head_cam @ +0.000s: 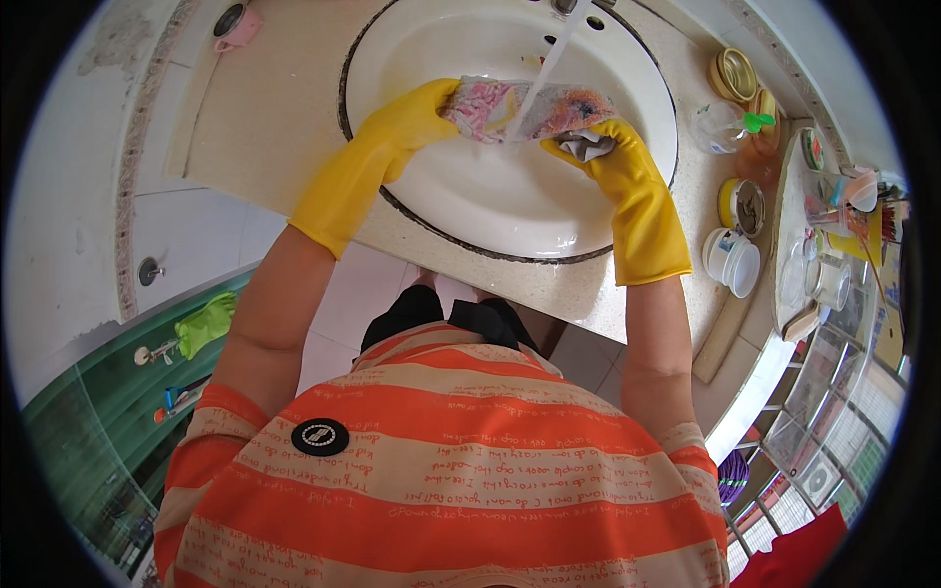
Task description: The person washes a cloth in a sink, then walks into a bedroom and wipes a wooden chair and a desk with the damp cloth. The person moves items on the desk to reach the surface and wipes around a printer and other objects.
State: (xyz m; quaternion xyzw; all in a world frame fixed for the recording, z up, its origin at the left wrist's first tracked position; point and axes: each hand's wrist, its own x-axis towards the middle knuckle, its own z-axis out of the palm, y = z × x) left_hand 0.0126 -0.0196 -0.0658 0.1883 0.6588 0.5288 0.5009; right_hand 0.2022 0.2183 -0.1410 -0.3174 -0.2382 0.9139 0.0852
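Note:
Over the white oval sink (pixel 507 198), my left hand (pixel 419 114) in a yellow rubber glove grips one end of a wet, patterned pink, grey and orange cloth (pixel 481 110). At its other end is my right hand (pixel 610 151), gloved the same way, closed around a bunched grey-white cloth (pixel 586 145) and touching the patterned cloth's lower edge. Whether the two cloth parts are one piece, I cannot tell. A stream of water (pixel 548 66) from the faucet (pixel 564 6) falls onto the middle of the patterned cloth.
On the counter's right side stand a gold-coloured bowl (pixel 735 75), a clear bottle with a green top (pixel 720 126), a yellow-rimmed tin (pixel 742 207) and white plastic tubs (pixel 733 263). A pink mug (pixel 237 28) stands at the upper left. Green gloves (pixel 206 323) hang at the lower left.

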